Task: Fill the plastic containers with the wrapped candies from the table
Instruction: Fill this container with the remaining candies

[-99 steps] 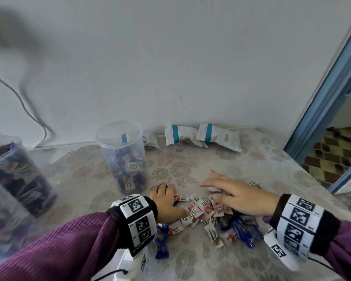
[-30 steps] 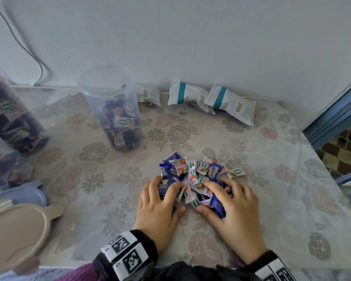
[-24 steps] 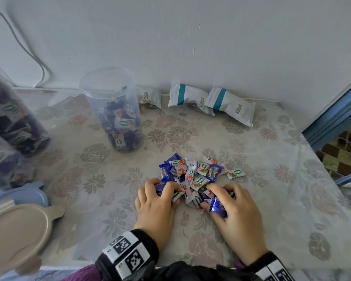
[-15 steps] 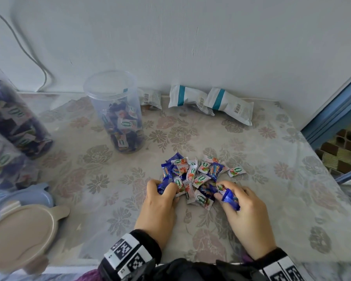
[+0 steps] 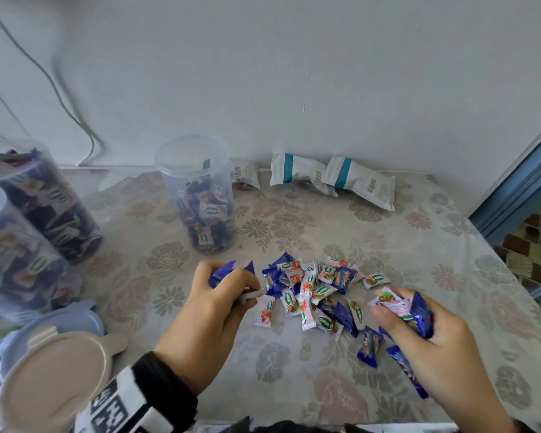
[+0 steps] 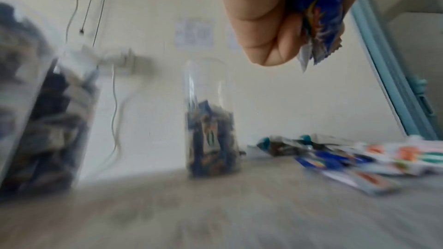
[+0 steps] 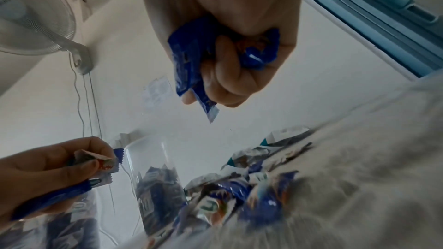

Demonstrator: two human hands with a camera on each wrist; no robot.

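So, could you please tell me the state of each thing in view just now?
Left hand: gripping candies.
Right hand: gripping candies.
Open container: upright, lidless, partly filled.
Candy pile: loose on the table.
Two containers at left: nearly full.
Beige lid: lying off.

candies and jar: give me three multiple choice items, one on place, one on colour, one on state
1. Where is the open jar relative to the loose candies in the head view?
A. behind and to the left
B. in front and to the right
C. on top of them

2. What colour are the stripes on the packets by the wall?
A. red
B. teal
C. yellow

3. What are the hands doing?
A. both empty
B. only one holds candies
C. both hold candies

Key: A, the jar stands nearer the wall, leftward; B, teal bands show; C, the left hand and right hand each grip wrappers.
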